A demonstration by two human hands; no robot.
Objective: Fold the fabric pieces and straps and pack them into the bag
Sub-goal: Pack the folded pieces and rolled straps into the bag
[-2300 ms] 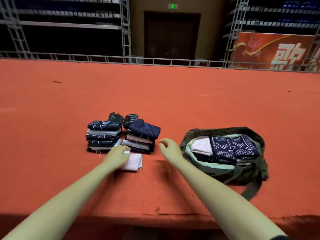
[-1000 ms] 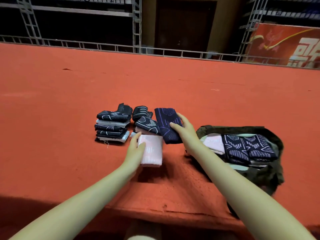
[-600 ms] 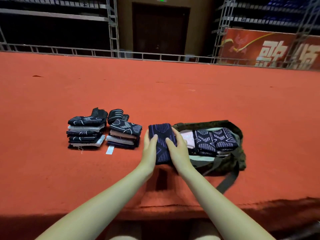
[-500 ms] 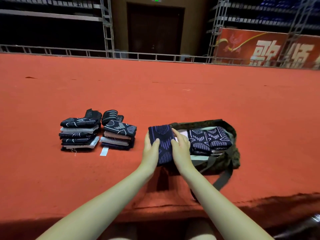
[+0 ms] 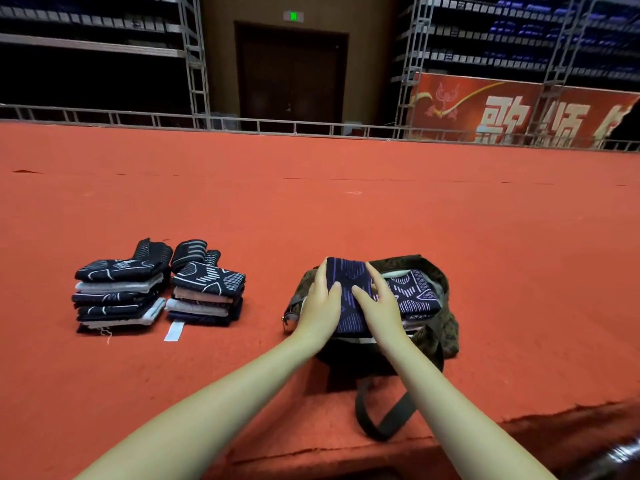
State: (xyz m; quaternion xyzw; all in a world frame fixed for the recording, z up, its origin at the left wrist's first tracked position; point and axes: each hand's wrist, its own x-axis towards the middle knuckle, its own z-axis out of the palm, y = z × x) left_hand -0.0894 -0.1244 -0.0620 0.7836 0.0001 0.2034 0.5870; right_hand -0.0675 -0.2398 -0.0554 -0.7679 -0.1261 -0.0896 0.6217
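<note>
A folded dark blue patterned fabric piece (image 5: 348, 277) lies over the left part of the open camouflage bag (image 5: 448, 329). My left hand (image 5: 320, 301) holds its left edge with the thumb on top. My right hand (image 5: 377, 304) holds its right side the same way. More folded blue patterned pieces (image 5: 414, 294) fill the bag's right part. Two stacks of folded dark and pale fabric stand on the red carpet to the left, the left stack (image 5: 117, 292) and the right stack (image 5: 207, 294).
A small white strip (image 5: 174, 331) lies on the carpet in front of the right stack. The bag's dark strap (image 5: 384, 422) loops toward the near edge of the carpeted platform (image 5: 346, 455). Metal railing (image 5: 277, 124) and scaffolding stand far behind.
Both hands lifted a blue folded piece, with a pale one under it, from beside the stacks and carried it right. It now sits over the bag's left part.
</note>
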